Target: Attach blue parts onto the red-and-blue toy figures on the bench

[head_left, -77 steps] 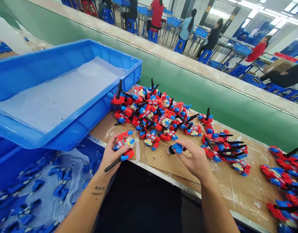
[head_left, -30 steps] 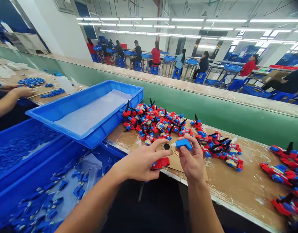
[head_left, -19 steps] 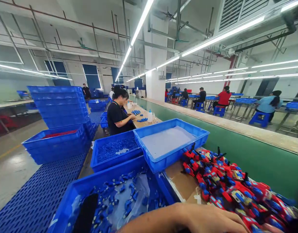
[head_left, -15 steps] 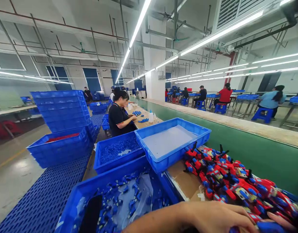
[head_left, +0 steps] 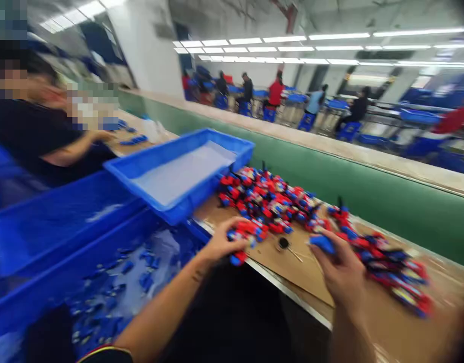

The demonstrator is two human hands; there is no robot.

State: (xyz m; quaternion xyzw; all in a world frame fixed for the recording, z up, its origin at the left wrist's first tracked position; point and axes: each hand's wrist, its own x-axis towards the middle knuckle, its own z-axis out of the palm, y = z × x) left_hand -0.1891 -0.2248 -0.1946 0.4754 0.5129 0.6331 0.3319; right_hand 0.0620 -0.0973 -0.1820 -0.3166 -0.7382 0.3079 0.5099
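The picture is blurred by head motion. My left hand point(head_left: 221, 244) grips a red and blue toy robot point(head_left: 244, 235) at the near edge of the cardboard-covered bench point(head_left: 368, 307). My right hand point(head_left: 339, 269) holds a small blue plastic part point(head_left: 321, 243) between thumb and fingers, a little to the right. A small dark round fixture point(head_left: 283, 243) sits on the cardboard between the hands. Behind them lies a pile of red and blue toy robots point(head_left: 269, 199), with more spread to the right point(head_left: 386, 262).
An angled blue tray point(head_left: 148, 171) lined with white rests left of the pile. Below it, a blue bin point(head_left: 23, 297) holds loose blue parts point(head_left: 114, 282). A co-worker in black point(head_left: 35, 136) sits at left. A green conveyor wall point(head_left: 368, 186) runs behind; people sit beyond.
The view swung up across the hall and back down to the bench. My left hand still holds a toy robot and my right hand the blue part.
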